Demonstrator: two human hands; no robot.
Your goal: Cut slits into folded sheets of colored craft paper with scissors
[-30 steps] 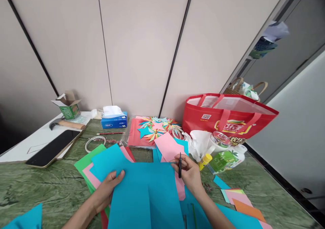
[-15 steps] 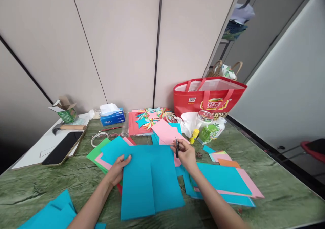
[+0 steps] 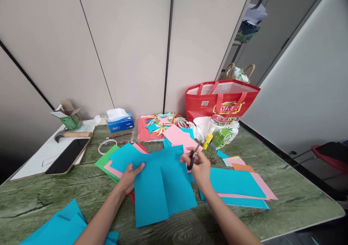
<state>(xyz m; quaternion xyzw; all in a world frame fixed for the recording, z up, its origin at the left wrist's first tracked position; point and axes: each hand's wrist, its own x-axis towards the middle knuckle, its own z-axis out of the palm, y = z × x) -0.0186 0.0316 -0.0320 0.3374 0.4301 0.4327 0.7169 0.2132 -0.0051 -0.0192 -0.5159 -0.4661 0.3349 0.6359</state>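
A large blue sheet of paper, slit up its middle from the near edge, is held above the table. My left hand pinches its left edge, thumb on top. In my right hand, at the sheet's upper right corner, is a small pair of dark scissors, with the blades pointing up and away. Whether those fingers also touch the paper I cannot tell. Behind the sheet lie pink paper and a fan of green paper, pink and blue sheets.
Blue sheets lie at the near left, and a blue and pink stack at the right. Farther back are a phone, hammer, tissue box, glue stick, green carton and red bag.
My right hand has turned, and the scissors in it now tilt to the right. The blue sheet has shifted slightly up and right with my left hand, its near edge tilting.
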